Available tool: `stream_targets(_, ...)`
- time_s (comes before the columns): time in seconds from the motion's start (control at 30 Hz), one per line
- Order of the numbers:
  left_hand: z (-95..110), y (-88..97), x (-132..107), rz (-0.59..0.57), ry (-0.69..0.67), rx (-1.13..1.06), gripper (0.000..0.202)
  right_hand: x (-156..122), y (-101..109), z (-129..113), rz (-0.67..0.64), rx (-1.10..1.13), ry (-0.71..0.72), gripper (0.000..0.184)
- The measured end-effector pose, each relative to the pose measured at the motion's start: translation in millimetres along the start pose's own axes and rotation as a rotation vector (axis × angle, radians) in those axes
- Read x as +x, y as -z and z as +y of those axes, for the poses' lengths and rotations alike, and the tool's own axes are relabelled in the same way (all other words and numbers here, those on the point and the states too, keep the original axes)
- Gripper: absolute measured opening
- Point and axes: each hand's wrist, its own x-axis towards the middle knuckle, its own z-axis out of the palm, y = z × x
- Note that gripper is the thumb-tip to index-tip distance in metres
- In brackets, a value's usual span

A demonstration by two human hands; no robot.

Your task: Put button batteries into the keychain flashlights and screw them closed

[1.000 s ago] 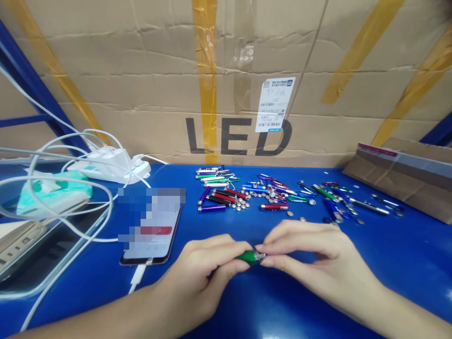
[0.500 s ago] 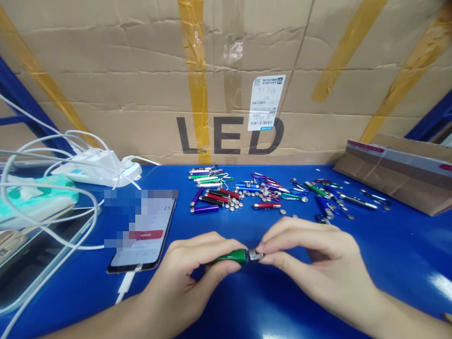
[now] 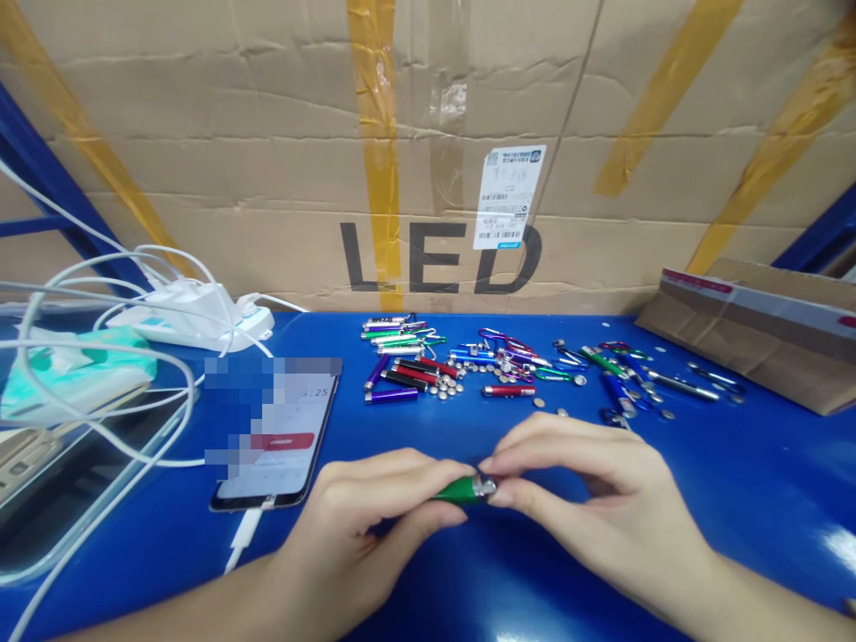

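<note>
My left hand (image 3: 374, 513) is closed around a small green metal flashlight tube (image 3: 458, 489), whose far part is hidden in the fingers. At the tube's right end sits a silver cap (image 3: 485, 487). Thumb and fingertips of my right hand (image 3: 588, 481) pinch this cap, partly covering it. Cap and tube are in line, held level just above the blue table. Beyond the hands lie small tubes of the same kind, among them a red one (image 3: 509, 391) and a purple one (image 3: 391, 396), with several button cells (image 3: 442, 389) beside them.
A lit phone (image 3: 281, 446) on a white cable lies left of my hands. Further left are a power strip (image 3: 187, 316), tangled cables and a tissue pack (image 3: 86, 370). Carabiner clips (image 3: 621, 361) lie back right, near a paper bag (image 3: 755, 334). A large carton (image 3: 281, 178) stands behind.
The silver cap now sits closer against the green tube; the dark gap between them has closed. My hands have come slightly nearer each other. The whole view has shifted a little.
</note>
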Motion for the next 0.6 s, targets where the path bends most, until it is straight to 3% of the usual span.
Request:
stream_targets(0.17,0,-0.2,-2,-0.032,-0.059,0.022,0.029,-2,10,-3,-0.148,-0.240,0.234,0.014)
stream_targets(0.3,-1,-0.3,-3,-0.077,-0.065,0.068,0.025,-3,13,-1,-0.351,-0.493,0.310,0.026)
stream_targets(0.43,-2,-0.4,-5,-0.154,-0.068,0.147,0.022,-5,12,0,-0.517,-0.523,0.309,0.034)
stream_targets(0.6,-11,-2.5,-8,-0.205,-0.100,0.224,0.023,-10,4,2,-0.597,-0.346,0.133,0.027)
